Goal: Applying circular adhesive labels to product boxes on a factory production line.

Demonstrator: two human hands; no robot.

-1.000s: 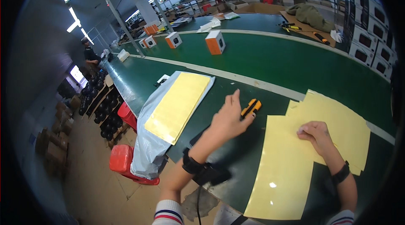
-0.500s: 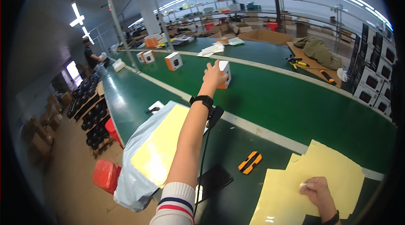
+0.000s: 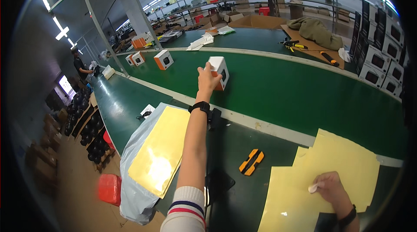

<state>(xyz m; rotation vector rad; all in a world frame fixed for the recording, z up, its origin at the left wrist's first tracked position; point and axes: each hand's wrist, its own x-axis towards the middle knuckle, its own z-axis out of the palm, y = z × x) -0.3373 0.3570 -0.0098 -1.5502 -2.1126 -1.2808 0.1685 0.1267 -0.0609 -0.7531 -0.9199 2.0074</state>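
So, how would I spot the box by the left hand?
Find the long green strip crossing the picture. Along it stands a row of small white-and-orange boxes. Yours is the rightmost box, the only one with the left hand against it.

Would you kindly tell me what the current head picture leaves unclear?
Head view: an orange-and-white box, partly behind the left hand.
Head view: the pale piece in the right hand, too small to identify.
Head view: the near yellow sheet, cut off by the bottom edge.
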